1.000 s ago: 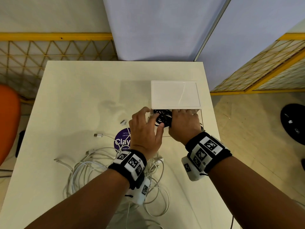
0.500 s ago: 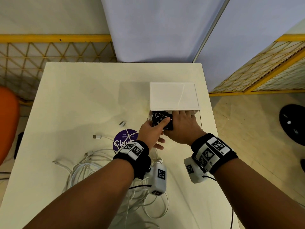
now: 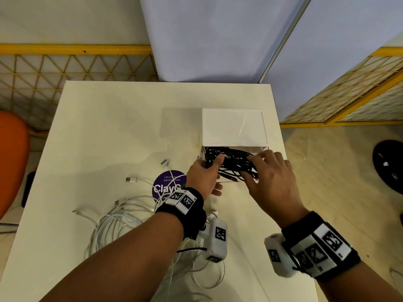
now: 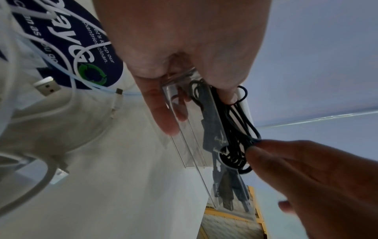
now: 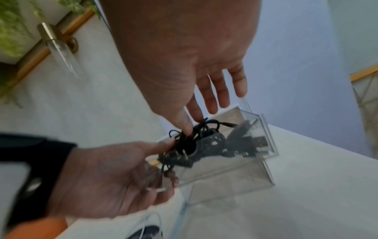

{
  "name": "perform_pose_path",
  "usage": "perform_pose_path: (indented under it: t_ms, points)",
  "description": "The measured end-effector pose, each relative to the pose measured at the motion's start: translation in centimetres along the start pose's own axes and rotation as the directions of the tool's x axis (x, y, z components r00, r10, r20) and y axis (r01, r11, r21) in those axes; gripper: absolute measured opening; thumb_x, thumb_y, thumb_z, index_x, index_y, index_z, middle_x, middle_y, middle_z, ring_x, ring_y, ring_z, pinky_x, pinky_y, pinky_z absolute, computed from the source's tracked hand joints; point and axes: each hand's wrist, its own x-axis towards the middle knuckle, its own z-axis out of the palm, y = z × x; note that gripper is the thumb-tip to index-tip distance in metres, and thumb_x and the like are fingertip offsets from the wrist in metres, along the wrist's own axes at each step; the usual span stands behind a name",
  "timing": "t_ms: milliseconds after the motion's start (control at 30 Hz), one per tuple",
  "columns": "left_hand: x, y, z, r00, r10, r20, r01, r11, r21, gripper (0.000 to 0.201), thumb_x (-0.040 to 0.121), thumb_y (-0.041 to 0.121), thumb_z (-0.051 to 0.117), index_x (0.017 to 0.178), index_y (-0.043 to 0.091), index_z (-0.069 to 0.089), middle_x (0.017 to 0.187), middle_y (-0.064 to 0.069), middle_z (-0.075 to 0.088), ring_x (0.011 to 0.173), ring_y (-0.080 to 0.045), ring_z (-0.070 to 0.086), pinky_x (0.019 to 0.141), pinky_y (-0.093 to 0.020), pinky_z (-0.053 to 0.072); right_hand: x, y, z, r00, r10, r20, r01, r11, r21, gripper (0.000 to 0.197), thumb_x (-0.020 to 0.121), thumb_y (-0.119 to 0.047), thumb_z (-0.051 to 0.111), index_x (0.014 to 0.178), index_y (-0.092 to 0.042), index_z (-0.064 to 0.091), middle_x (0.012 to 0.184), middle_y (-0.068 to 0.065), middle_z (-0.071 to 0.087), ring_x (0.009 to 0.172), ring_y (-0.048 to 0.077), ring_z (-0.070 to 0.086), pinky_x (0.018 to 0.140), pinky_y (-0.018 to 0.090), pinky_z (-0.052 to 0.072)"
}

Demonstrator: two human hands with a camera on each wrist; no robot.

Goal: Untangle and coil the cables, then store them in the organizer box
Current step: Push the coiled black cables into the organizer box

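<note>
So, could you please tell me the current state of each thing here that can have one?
Organizer box: clear drawer pulled out toward the person.
Black cables: bundled, lying in the open drawer.
White cables: tangled loose on the table.
Left hand: grips the drawer's left corner, thumb on the black cables.
Right hand: thumb and forefinger pinch the black cables, other fingers spread.

I see the organizer box (image 3: 234,127) toward the table's (image 3: 109,127) far right edge, its drawer pulled toward me. The cable bundle (image 3: 233,164) lies in that drawer, my left hand (image 3: 204,177) at the bundle's left end, my right hand (image 3: 272,177) at its right. Left of the box sits a round sticker (image 3: 166,186); nearer me than the sticker, a loose cable heap (image 3: 122,221).
</note>
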Motion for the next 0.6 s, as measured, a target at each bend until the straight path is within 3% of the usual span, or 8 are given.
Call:
perform_pose_path:
  t_ms: [100, 267, 333, 500, 600]
  points:
    - [0.0, 0.0, 0.1, 1.0, -0.004, -0.015, 0.004, 1.0, -0.013, 0.052, 0.088, 0.055, 0.067, 0.105, 0.006, 0.06, 0.093, -0.018, 0.071, 0.056, -0.028, 0.068, 0.046, -0.037, 0.059, -2.2, -0.1, 0.6, 0.998, -0.053, -0.045, 0.05, 0.997, -0.061, 0.028, 0.086, -0.016, 0.071, 0.113, -0.011, 0.067, 0.104, 0.01, 0.063, 0.09, 0.03, 0.058, 0.074, 0.042, 0.048]
    - [0.1, 0.0, 0.0, 1.0, -0.026, -0.017, 0.025, 0.999, -0.044, 0.052, 0.088, 0.054, 0.068, 0.106, 0.005, 0.061, 0.091, -0.018, 0.071, 0.054, -0.028, 0.068, 0.047, -0.034, 0.058, -4.1, 0.0, 1.9, 0.994, -0.104, 0.043, 0.107, 0.992, -0.064, 0.063, 0.083, -0.032, 0.076, 0.135, -0.004, 0.054, 0.116, 0.013, 0.063, 0.105, 0.032, 0.06, 0.083, 0.044, 0.054]
    - [0.2, 0.2, -0.1, 0.999, -0.034, -0.007, 0.034, 0.998, -0.051, 0.053, 0.087, 0.054, 0.068, 0.107, 0.006, 0.062, 0.09, -0.017, 0.072, 0.056, -0.028, 0.069, 0.049, -0.034, 0.058, -4.1, 0.3, 2.2, 0.992, -0.11, 0.06, 0.114, 0.991, -0.074, 0.07, 0.078, -0.026, 0.08, 0.138, -0.004, 0.051, 0.118, 0.014, 0.062, 0.108, 0.034, 0.059, 0.085, 0.044, 0.053]
    - [0.5, 1.1, -0.3, 0.998, -0.068, -0.004, 0.068, 0.994, -0.09, 0.048, 0.086, 0.049, 0.072, 0.102, 0.005, 0.063, 0.083, -0.016, 0.07, 0.056, -0.029, 0.068, 0.048, -0.033, 0.057, -3.2, 1.6, 3.4, 0.986, -0.147, -0.08, 0.142, 0.988, -0.069, 0.06, 0.071, 0.005, 0.077, 0.128, -0.002, 0.058, 0.107, 0.013, 0.062, 0.095, 0.032, 0.058, 0.076, 0.041, 0.051]
    - [0.8, 1.6, -0.4, 0.996, -0.089, 0.013, 0.09, 0.988, -0.127, 0.045, 0.086, 0.046, 0.074, 0.1, 0.003, 0.064, 0.083, -0.014, 0.069, 0.059, -0.031, 0.069, 0.06, -0.041, 0.062, -2.2, 2.1, 3.9, 0.982, -0.134, -0.135, 0.127, 0.99, -0.057, 0.046, 0.072, 0.008, 0.074, 0.114, -0.004, 0.062, 0.097, 0.01, 0.061, 0.086, 0.03, 0.056, 0.07, 0.039, 0.049]
